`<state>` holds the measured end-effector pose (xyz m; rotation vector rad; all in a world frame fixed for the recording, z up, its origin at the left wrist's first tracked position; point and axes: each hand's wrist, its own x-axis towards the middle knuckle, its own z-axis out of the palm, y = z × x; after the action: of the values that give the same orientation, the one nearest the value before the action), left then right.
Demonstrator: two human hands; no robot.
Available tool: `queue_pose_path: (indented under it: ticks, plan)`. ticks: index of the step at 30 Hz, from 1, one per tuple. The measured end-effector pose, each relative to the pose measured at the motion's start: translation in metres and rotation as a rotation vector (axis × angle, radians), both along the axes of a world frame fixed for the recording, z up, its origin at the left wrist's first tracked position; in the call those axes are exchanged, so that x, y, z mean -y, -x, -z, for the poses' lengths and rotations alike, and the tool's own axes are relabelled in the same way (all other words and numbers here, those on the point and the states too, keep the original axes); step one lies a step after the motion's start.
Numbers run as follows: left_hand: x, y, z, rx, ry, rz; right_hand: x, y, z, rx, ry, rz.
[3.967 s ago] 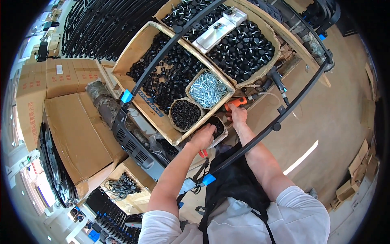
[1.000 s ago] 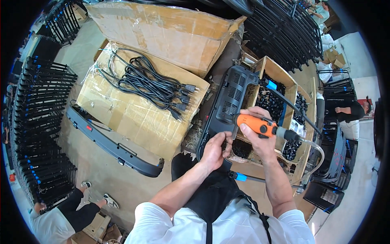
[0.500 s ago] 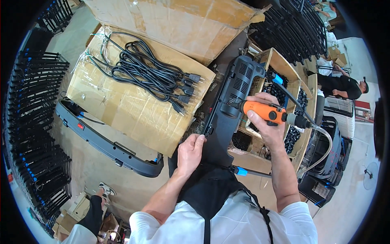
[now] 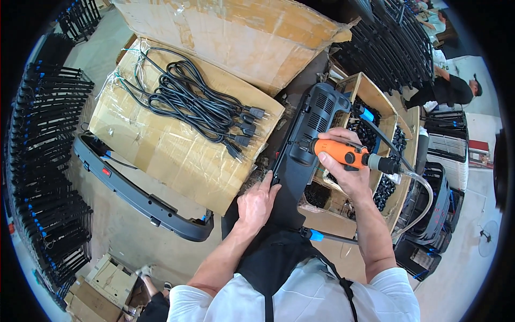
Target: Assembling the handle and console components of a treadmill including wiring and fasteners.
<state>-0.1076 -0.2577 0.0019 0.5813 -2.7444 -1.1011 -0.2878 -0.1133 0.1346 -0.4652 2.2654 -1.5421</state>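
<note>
A long black plastic cover with vent slots [image 4: 322,103] lies lengthwise before me, its near end against my apron. My right hand [image 4: 347,174] is wrapped round an orange air screwdriver [image 4: 339,152], held nearly level. The screwdriver's black nose meets the cover just below the vents; its exact contact point is hard to make out. From its rear end runs a clear air hose [image 4: 431,196]. My left hand [image 4: 256,205] is at the cover's left edge, thumb and index finger closed on that edge near a small black fitting, the other fingers curled.
Left of the cover, a flat carton [image 4: 177,166] bears a bundle of black power cords [image 4: 193,102]. A curved dark frame piece [image 4: 134,188] is beside it. On the right stands a wooden bin [image 4: 402,115] of small black parts. Racked black frames [image 4: 48,161] line the left; people are farther off.
The orange screwdriver and my right hand have shifted slightly left and down. My left hand has moved a little right, its index finger now extended along the edge. Background people have moved.
</note>
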Motion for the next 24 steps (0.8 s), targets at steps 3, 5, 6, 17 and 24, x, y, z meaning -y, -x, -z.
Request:
queue_pose_path:
  ticks: [3, 5, 6, 17, 24]
  plan:
    - [0.0004, 0.0011, 0.0027, -0.044, 0.031, 0.01, 0.0011, 0.0014, 0.0005, -0.01, -0.026, -0.008]
    - [0.0016, 0.0023, -0.0045, 0.02, -0.015, 0.02, 0.0022, 0.0016, 0.0017, -0.01, -0.024, -0.015]
    - [0.0024, 0.0035, -0.0068, 0.085, -0.059, 0.028, 0.0026, 0.0022, 0.0023, -0.009, -0.021, -0.023]
    - [0.0012, -0.0022, -0.0034, 0.023, -0.054, 0.01, 0.0034, 0.0004, -0.0013, -0.022, -0.029, -0.025]
    - [0.0009, -0.0005, -0.0021, 0.021, -0.056, 0.002, 0.0022, -0.0017, 0.0001, -0.006, -0.062, -0.037]
